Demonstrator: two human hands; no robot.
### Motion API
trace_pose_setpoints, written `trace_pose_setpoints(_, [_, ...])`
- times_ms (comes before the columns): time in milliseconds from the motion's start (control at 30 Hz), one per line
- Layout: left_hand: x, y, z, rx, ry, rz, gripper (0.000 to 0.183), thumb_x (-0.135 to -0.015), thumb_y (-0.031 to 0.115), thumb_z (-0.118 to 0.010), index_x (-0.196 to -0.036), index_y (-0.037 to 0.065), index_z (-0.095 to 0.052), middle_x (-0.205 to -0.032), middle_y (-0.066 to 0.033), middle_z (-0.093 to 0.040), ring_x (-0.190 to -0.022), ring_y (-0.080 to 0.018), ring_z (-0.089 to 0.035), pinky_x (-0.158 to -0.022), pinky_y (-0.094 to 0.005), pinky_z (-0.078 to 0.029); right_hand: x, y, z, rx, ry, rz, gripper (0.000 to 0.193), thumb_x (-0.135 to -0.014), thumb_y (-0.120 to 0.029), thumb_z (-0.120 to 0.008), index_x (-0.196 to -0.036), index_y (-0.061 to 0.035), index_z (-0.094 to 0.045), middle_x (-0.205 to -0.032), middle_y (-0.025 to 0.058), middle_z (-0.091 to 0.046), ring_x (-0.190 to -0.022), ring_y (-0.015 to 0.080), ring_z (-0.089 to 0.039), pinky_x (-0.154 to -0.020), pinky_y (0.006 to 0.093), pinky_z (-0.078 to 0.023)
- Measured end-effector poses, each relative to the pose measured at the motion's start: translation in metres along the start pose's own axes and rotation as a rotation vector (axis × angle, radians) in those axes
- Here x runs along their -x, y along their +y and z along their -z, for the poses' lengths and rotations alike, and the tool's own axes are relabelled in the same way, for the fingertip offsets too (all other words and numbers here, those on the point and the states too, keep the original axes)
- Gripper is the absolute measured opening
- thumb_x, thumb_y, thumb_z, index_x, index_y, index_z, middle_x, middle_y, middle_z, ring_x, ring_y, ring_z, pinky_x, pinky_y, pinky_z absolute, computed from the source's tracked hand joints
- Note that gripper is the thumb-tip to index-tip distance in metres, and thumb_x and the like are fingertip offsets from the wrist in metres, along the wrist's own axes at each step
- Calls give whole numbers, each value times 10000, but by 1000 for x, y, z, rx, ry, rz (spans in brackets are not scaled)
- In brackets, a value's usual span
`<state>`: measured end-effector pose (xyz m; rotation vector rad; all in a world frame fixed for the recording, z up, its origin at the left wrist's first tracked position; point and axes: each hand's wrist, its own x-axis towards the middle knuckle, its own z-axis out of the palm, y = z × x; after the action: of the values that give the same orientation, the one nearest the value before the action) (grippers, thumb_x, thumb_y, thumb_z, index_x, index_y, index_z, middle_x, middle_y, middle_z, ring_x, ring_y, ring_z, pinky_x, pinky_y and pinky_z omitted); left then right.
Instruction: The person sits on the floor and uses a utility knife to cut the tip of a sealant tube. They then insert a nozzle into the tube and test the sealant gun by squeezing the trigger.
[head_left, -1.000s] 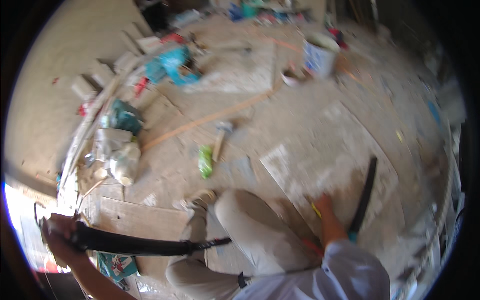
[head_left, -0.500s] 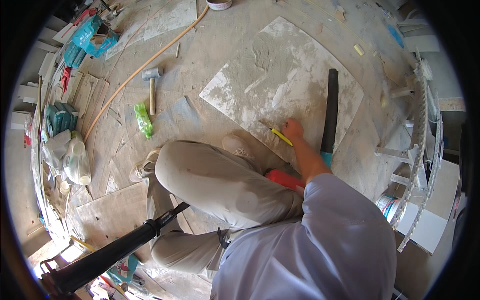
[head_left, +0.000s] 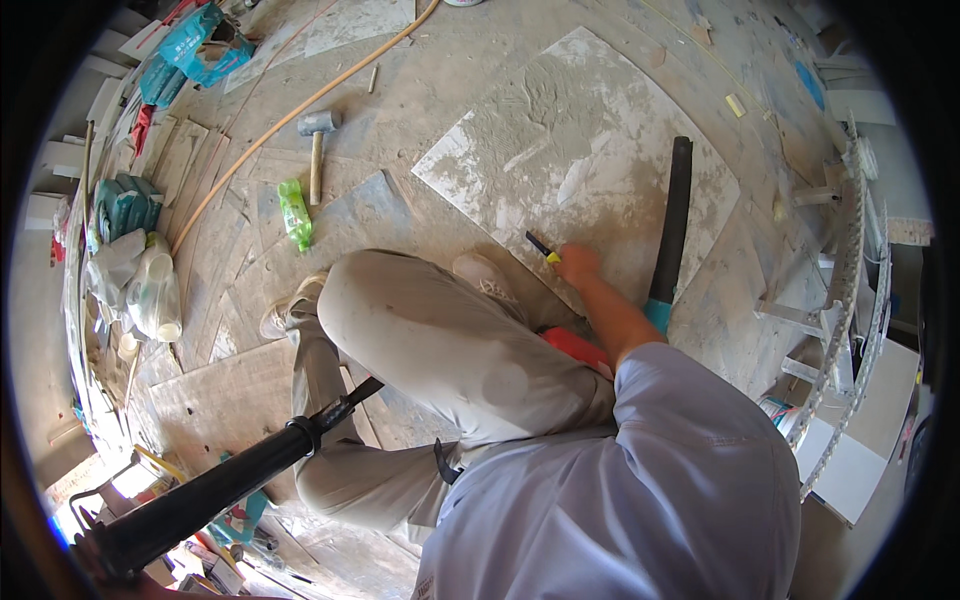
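My right hand (head_left: 577, 265) is closed around the yellow part of a slim yellow-and-black tool (head_left: 540, 246), whose exact kind I cannot make out. Its black end sticks out of the fist toward the upper left. The hand is over the near edge of a large pale square slab (head_left: 700, 180) smeared with grey mortar. To the right of the hand, a black tube-like piece with a teal end (head_left: 672, 215) lies across the slab. A red object (head_left: 577, 348) shows between my thigh and right forearm, partly hidden. My left hand does not show.
A mallet (head_left: 317, 165) and a green plastic bottle (head_left: 294, 214) lie left of the slab. An orange hose (head_left: 290, 125) curves across the floor. A black pole (head_left: 225, 500) slants in at lower left. A white metal ladder-like frame (head_left: 835, 310) stands at right; bags (head_left: 150, 300) crowd the left.
My right hand has taken hold of the tool by its yellow part, which lay exposed beside the hand before. The black end now points out of the fist. The view has shifted slightly.
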<state>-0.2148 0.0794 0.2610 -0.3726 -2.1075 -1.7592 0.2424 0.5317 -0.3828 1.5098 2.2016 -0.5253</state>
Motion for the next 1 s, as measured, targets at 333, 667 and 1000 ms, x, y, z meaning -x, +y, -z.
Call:
trace_pose_setpoints(333, [-7, -29, 77, -11, -47, 27, 308, -1025, 214, -547, -1250, 12, -608, -999, -96, -666, -939, -210, -678, -943, -408, -595, -15, -6, -21, -154, 120, -30, 451, -840, -286, -758, -1188, -39, -611, -1058, 225, -745, -1021, 431, -723, -869, 534, -579])
trace_pose_setpoints(667, [69, -31, 43, 363, -234, -123, 509, -1136, 397, -360, -1293, -28, -592, -985, -91, -696, -1012, -227, -675, -1023, -392, -486, -18, -106, 159, -960, 254, 327, 269, -969, -269, -719, -1077, -47, -611, -828, 74, -664, -688, 206, -657, -629, 346, -524])
trace_pose_setpoints(1000, [99, 7, 25, 566, -550, -453, 473, -1130, 418, -408, -1004, 10, -610, -849, -126, -693, -941, -287, -678, -932, -426, -518, 260, -275, 377, -1165, -98, 1124, 470, -1122, -434, -525, -1411, -73, -604, -737, -29, -503, -576, 42, -399, -527, 215, -354])
